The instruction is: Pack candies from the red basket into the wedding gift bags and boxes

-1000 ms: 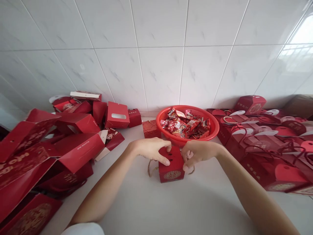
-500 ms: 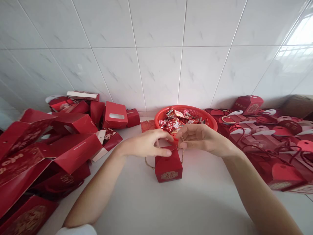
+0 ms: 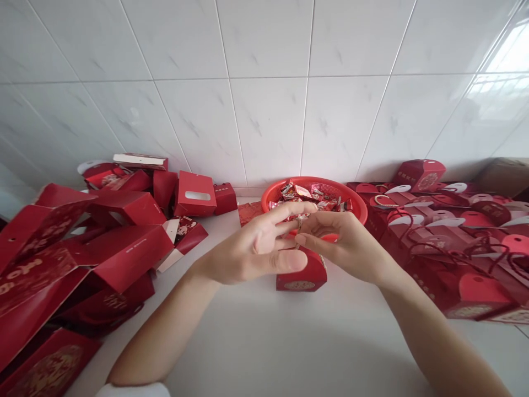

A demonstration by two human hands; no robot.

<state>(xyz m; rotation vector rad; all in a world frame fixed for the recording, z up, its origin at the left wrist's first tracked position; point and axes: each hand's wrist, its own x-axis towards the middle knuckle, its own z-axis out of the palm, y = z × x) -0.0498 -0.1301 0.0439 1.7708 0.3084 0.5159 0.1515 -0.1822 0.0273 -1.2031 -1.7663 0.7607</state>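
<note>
A small red candy box (image 3: 306, 280) with a gold round print stands in front of me, its top partly hidden by my hands. My right hand (image 3: 345, 242) is above it, with thumb and fingers pinched together on what looks like the box's twisted rope handle. My left hand (image 3: 256, 245) hovers over the box's left side, fingers stretched out and apart. Its fingertips come close to my right fingers. Directly behind is a red plastic basket (image 3: 360, 212) of wrapped candies (image 3: 303, 192).
Red boxes (image 3: 128, 251) lie heaped on the left, some with open ends. To the right, several rows of closed red gift boxes (image 3: 475, 289) with cord handles fill the table. A tiled wall (image 3: 268, 127) rises behind the white table (image 3: 289, 347).
The box has shifted to the right and slightly away from me. My left hand has opened and its fingers have straightened, while my right fingers have drawn together.
</note>
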